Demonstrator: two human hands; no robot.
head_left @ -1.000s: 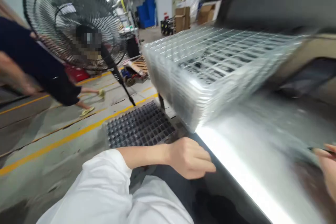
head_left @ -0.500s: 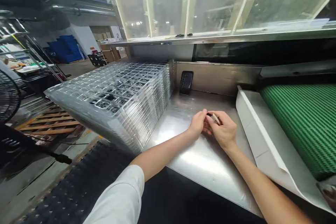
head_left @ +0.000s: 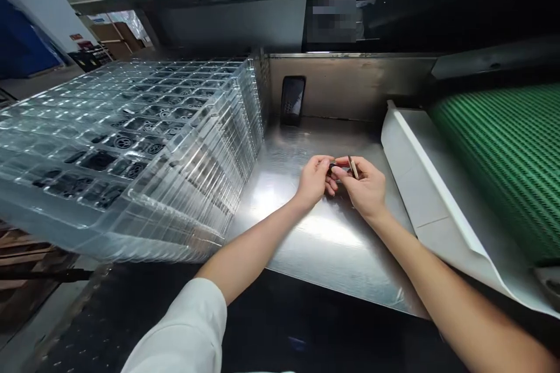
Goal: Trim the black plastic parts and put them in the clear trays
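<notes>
1. While a white sleeve (head_left: 179, 326) covers the nearer left arm, both forearms reach out over the stainless steel table (head_left: 336, 250), and the hands meet near its middle.
2. The right hand (head_left: 363, 186) has a narrow grip, its thumb and forefinger pinching a slim tan rod (head_left: 353, 167), which stands tilted above the table.
3. The left hand (head_left: 312, 180) is also narrow, its fingers curled beside a small dark piece (head_left: 333, 164) next to the rod. Whether they grasp it, or whether piece and rod are joined, cannot be told.
4. A large stack of clear plastic trays (head_left: 131, 151) rises to the left of the hands, well apart from them.
5. A white sheet liner (head_left: 420, 186) edges a green ribbed conveyor belt (head_left: 499, 163) to the right.
6. Farther off, a black perforated device (head_left: 293, 100) leans against the steel back wall (head_left: 359, 87), and blue crates (head_left: 21, 35) stand beyond.
</notes>
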